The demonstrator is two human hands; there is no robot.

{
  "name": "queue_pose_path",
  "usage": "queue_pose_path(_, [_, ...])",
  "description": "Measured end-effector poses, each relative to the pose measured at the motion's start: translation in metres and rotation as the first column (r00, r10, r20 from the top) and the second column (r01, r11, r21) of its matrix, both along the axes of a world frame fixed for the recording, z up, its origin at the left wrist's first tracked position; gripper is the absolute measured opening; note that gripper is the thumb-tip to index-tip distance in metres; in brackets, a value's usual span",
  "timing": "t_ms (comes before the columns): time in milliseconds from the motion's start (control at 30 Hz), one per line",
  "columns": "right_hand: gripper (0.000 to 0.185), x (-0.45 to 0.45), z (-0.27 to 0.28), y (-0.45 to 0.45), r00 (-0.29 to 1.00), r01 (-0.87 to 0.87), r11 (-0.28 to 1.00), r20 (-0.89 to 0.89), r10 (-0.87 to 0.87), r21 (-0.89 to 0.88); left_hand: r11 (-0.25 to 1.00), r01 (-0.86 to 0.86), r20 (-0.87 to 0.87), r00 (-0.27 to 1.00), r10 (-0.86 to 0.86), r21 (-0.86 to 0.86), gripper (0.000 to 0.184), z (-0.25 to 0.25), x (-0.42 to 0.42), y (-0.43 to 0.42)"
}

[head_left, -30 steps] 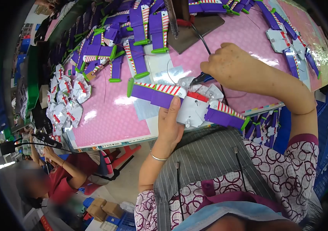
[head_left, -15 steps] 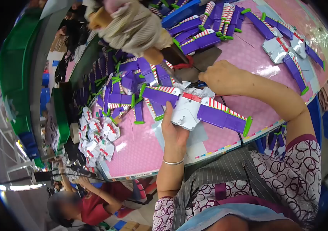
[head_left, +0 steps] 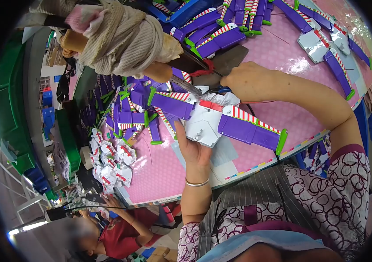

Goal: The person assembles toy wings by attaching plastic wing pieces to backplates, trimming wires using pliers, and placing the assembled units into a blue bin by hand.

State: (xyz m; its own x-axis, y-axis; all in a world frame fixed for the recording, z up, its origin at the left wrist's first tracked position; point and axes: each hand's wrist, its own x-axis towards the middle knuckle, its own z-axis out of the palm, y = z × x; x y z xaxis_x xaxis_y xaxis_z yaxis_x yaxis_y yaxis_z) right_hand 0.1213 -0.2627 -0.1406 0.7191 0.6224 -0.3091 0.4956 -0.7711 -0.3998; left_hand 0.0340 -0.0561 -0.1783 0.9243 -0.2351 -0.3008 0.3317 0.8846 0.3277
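Okay, from my remote view: the left hand (head_left: 197, 155) grips the white plastic body with two purple, red-striped wings (head_left: 203, 124), held above the pink-covered worktop (head_left: 160, 177). The right hand (head_left: 248, 83) is curled at its far edge; can't tell what's in it. A cloth-wrapped tool with a metal rod (head_left: 185, 84) points there, contact unclear. Both wings look fitted, the far edge unfinished, I'd judge. Similar winged units (head_left: 313, 47) lie right; loose purple wings (head_left: 136, 118) and heaped white bodies (head_left: 111, 161) remain.

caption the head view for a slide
Left hand holds purple-winged white part; right hand near its far edge.
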Motion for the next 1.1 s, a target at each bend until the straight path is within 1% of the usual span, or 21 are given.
queue_pose_path(33, [0.022, 0.001, -0.004, -0.001, 0.999, -0.017, 1.0, 0.039, 0.016, 0.025, 1.0, -0.001, 0.019, 1.0, 0.001, -0.004, 0.055, 0.0, 0.0, -0.001])
queue_pose_path(133, [0.021, 0.002, -0.008, -0.002, 0.998, -0.026, 0.999, 0.061, 0.023, 0.041, 1.0, 0.018, 0.063, 0.998, -0.019, 0.01, 0.056, 0.001, -0.001, -0.002])
queue_pose_path(167, [0.021, 0.002, -0.006, -0.001, 0.998, -0.027, 0.999, 0.059, 0.025, 0.042, 1.0, 0.017, 0.061, 0.998, -0.018, 0.011, 0.056, 0.001, -0.002, -0.003])
queue_pose_path(233, [0.024, 0.001, 0.005, -0.001, 1.0, 0.005, 1.0, -0.014, -0.006, -0.022, 0.997, 0.009, 0.055, 0.998, -0.013, 0.083, 0.056, 0.004, -0.003, -0.005])
queue_pose_path(267, [0.024, 0.001, 0.003, -0.001, 1.0, 0.003, 1.0, -0.015, -0.003, -0.023, 0.997, 0.006, 0.053, 0.999, -0.011, 0.083, 0.056, 0.003, -0.003, -0.005])
queue_pose_path(333, [0.021, 0.001, -0.004, -0.004, 0.999, -0.018, 0.999, 0.036, 0.017, 0.038, 0.993, -0.009, 0.043, 0.999, 0.004, 0.116, 0.057, 0.002, -0.003, -0.005])
queue_pose_path(467, [0.021, 0.001, -0.007, -0.004, 0.999, -0.011, 0.998, 0.041, 0.008, 0.064, 0.996, -0.008, 0.023, 1.0, 0.006, 0.089, 0.06, 0.0, -0.002, -0.004])
queue_pose_path(567, [0.021, 0.001, -0.008, -0.004, 1.0, 0.009, 0.999, 0.028, -0.01, 0.049, 0.994, -0.012, 0.042, 0.999, 0.008, 0.105, 0.062, 0.001, -0.002, -0.005])
queue_pose_path(633, [0.021, 0.001, -0.01, -0.003, 1.0, 0.008, 0.998, 0.028, -0.009, 0.054, 0.989, -0.004, 0.088, 0.996, -0.009, 0.145, 0.065, 0.001, -0.002, -0.005])
queue_pose_path(733, [0.022, 0.001, -0.005, -0.001, 1.0, 0.011, 1.0, 0.008, -0.011, 0.011, 0.993, 0.005, 0.07, 0.997, -0.013, 0.117, 0.067, -0.004, -0.004, -0.002])
queue_pose_path(833, [0.024, 0.001, -0.004, 0.0, 1.0, 0.03, 1.0, -0.003, -0.03, 0.005, 0.994, -0.014, 0.04, 0.999, 0.01, 0.104, 0.07, -0.008, -0.006, 0.0])
queue_pose_path(1067, [0.022, -0.002, -0.005, 0.0, 0.999, 0.041, 0.998, 0.014, -0.041, 0.04, 0.998, 0.026, 0.073, 0.997, -0.031, 0.065, 0.072, -0.011, -0.009, 0.003])
queue_pose_path(1100, [0.021, -0.002, -0.006, 0.0, 0.999, 0.051, 0.997, 0.014, -0.052, 0.051, 0.996, 0.023, 0.068, 0.997, -0.029, 0.086, 0.071, -0.01, -0.01, 0.003])
